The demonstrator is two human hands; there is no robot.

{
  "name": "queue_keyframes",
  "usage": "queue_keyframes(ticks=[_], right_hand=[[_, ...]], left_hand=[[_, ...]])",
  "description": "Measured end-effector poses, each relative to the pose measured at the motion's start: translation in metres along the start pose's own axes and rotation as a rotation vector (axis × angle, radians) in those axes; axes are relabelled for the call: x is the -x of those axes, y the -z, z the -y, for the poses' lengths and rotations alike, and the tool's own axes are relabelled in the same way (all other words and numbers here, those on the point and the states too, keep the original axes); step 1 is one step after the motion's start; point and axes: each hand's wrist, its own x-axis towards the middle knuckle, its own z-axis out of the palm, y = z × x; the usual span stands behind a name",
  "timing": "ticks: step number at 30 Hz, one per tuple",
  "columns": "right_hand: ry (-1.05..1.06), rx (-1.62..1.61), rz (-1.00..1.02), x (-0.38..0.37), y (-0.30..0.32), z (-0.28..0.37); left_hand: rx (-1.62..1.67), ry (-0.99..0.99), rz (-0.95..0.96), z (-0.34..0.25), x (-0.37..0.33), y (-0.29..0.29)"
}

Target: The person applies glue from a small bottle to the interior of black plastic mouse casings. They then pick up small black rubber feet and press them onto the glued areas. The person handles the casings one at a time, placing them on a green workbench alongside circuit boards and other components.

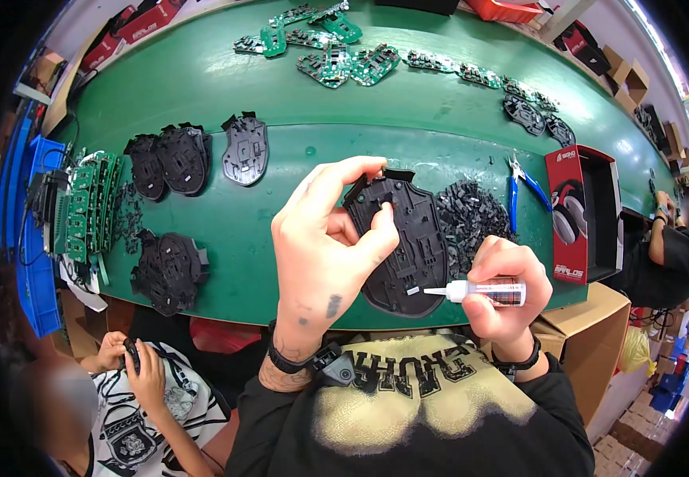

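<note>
My left hand (pixel 320 246) pinches the upper left edge of a black plastic shell (pixel 412 246), shaped like the base of a computer mouse, with its moulded inner side facing up. In my right hand (pixel 503 270) is a small bottle (pixel 510 292) with a long white nozzle, apparently glue. It is held level, and the nozzle tip points left over the lower part of the shell, close to a small pale piece (pixel 413 291). Whether the tip touches the shell I cannot tell. Behind the shell lies a heap of small black plastic pieces (pixel 475 215).
Blue-handled cutters (pixel 523 191) and a red and black box (pixel 575 222) stand to the right. More black shells (pixel 181 159) lie at left. Green circuit boards (pixel 336 63) are spread at the back, others (pixel 91 207) stacked left. A person (pixel 145 397) works at lower left, another (pixel 670 246) far right.
</note>
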Motion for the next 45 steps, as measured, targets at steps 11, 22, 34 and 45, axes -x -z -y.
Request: queue_keyframes(ticks=[11,22,34,45], right_hand=[[0.019,0.072,0.036,0.000,0.000,0.002],[-0.008,0.080,0.045,0.002,0.003,0.006],[0.019,0.089,0.027,0.002,0.006,0.006],[-0.296,-0.650,-0.469,0.015,0.036,-0.004]], left_hand=[[-0.042,-0.015,-0.002,-0.003,0.003,-0.003],[-0.032,-0.016,-0.011,-0.003,0.003,-0.002],[-0.052,-0.021,0.007,-0.004,0.006,-0.009],[-0.062,0.043,0.122,-0.004,-0.008,-0.030]])
